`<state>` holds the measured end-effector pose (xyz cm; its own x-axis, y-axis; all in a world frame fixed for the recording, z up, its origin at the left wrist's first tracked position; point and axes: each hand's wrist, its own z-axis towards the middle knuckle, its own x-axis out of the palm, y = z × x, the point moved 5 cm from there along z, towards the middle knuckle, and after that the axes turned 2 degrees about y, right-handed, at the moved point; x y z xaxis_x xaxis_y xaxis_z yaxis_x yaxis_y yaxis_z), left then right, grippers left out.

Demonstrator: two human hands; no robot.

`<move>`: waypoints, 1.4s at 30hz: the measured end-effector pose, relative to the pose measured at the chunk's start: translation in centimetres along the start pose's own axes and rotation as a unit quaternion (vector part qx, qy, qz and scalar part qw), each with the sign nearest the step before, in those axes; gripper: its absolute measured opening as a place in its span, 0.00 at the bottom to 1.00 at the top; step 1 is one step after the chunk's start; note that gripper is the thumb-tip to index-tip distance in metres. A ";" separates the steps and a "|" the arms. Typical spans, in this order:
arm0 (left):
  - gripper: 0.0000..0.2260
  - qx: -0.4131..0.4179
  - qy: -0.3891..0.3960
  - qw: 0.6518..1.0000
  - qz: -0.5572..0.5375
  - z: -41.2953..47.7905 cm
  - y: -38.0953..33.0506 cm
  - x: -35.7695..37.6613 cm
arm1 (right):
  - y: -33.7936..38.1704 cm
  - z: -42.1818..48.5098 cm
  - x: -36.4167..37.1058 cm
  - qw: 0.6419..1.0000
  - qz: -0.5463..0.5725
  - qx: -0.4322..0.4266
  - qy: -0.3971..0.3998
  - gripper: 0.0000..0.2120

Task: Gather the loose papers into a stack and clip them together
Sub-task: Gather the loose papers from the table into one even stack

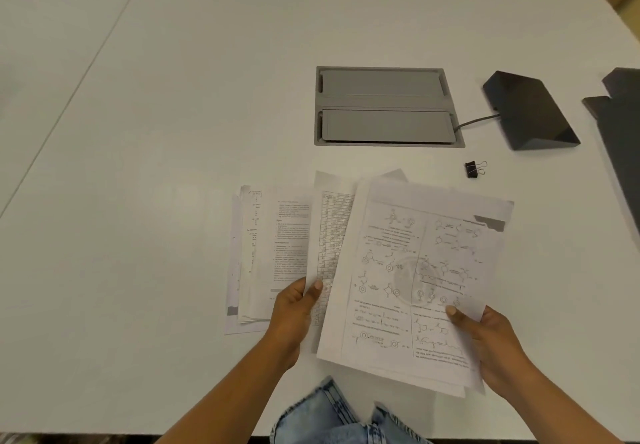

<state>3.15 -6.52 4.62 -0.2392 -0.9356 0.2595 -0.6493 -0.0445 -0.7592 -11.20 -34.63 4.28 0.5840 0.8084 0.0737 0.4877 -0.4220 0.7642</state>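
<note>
**Operator:** White printed papers lie fanned on the table, not yet squared. Confirm grip state.

**Inspector:** Left hand pinches the sheet with the data table at its near edge, thumb on top. Right hand grasps the chemistry sheet, thumb pressed on its near right corner; at least one more sheet shows beneath it. Both grips are closed on paper. The chemistry sheet overlaps the data sheet and appears raised off the surface.

**Operator:** Failure modes from this state?

**Inspector:** Judged, not observed: one, the sheets under the right thumb may slide apart if pinch pressure drops, since only one corner is held. Two, the small pile at the left rests unheld; drawing the gripped sheets across it could scatter it. Three, the near edge of the chemistry sheet overhangs the table edge and could crease against the lap.

**Operator:** Inventory?

**Inspector:** Binder clip: one, black, untouched, on the table well apart from the papers, beyond them to the right. Sheet count: cannot be determined; several overlap. Hands: two. Cable hatch: one. Dark wedge-shaped device: one, cabled into the hatch.
</note>
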 end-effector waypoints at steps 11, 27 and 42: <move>0.11 -0.012 0.059 0.998 -0.006 -1.0 -0.1 1.9 | 2.2 0.4 2.3 0.998 -0.030 -0.032 0.039 0.24; 0.28 0.011 -0.300 0.842 0.449 0.7 -0.5 -4.9 | 1.1 0.5 -0.2 1.000 -0.016 0.001 -0.017 0.16; 0.32 -0.075 -0.325 0.863 0.380 3.3 -0.5 -7.8 | 1.6 0.1 -0.1 0.996 -0.063 -0.014 -0.065 0.08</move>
<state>7.68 -0.34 1.00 -0.2133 -0.6763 -0.7051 -0.5811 0.6680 -0.4649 -10.48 -35.43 5.40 0.5989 0.7937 -0.1065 0.5450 -0.3065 0.7804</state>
